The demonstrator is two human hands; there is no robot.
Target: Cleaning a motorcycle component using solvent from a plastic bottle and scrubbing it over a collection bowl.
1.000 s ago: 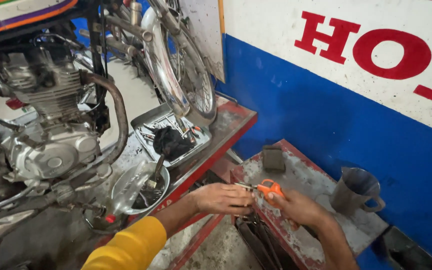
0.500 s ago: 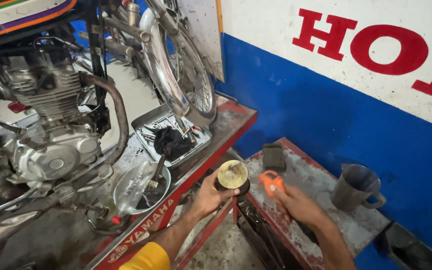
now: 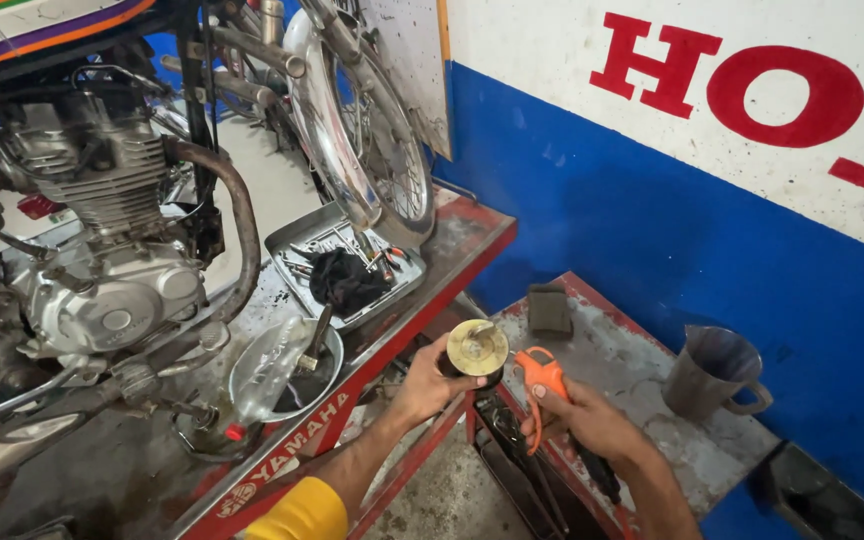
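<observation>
My left hand (image 3: 428, 382) grips a small dark can with a round gold-coloured lid (image 3: 477, 348), held upright between the red lift table and the low side table. My right hand (image 3: 584, 425) is closed around an orange-handled tool (image 3: 542, 378), its orange end sitting just right of the can; a dark part of the tool runs down past my wrist. The two hands are close together, a little apart.
A motorcycle engine (image 3: 102, 260) and front wheel (image 3: 372, 150) stand on the red lift table (image 3: 452, 250). On it lie a metal tray (image 3: 297, 245) with tools and a black rag, and a round bowl (image 3: 257, 385). The side table (image 3: 632, 360) carries a grey jug (image 3: 712, 372) and a dark block (image 3: 549, 310).
My left hand picked up the gold-lidded can and brought it up beside the orange tool; before, both hands were together on the tool. The right hand shifted slightly.
</observation>
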